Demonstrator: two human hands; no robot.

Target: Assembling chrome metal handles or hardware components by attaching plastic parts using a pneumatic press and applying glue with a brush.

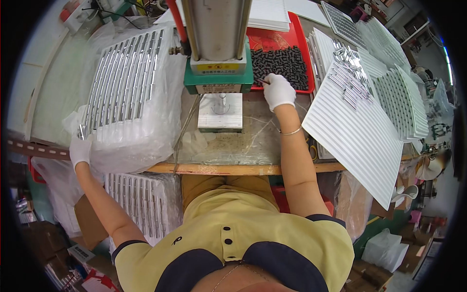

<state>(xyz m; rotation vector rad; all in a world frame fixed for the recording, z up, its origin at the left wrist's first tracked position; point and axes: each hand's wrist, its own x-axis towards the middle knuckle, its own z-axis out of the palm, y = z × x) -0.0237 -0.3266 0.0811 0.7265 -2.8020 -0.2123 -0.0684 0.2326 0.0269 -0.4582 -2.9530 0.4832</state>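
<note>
My left hand point(80, 148), in a white glove, is at the near left corner of a white ridged tray point(109, 134). Its fingers are closed on a short shiny silver tube point(81, 130). Rows of similar silver tubes point(124, 78) lie in that tray's grooves. At the near edge of a red tray point(304, 46) is my right hand point(279, 92), also gloved. Its fingers are pinched on a small thin piece point(263, 81) whose kind I cannot make out. Small black cylindrical parts point(279, 63) are heaped in the red tray.
Between my hands stands a green-headed press point(219, 80) above a pale metal block point(220, 121). White ridged sheets point(357, 136) overhang the table's right edge, with loose silver tubes point(352, 82) on top. A wooden table edge point(224, 169) runs before me. Clear plastic point(146, 151) wraps the left tray.
</note>
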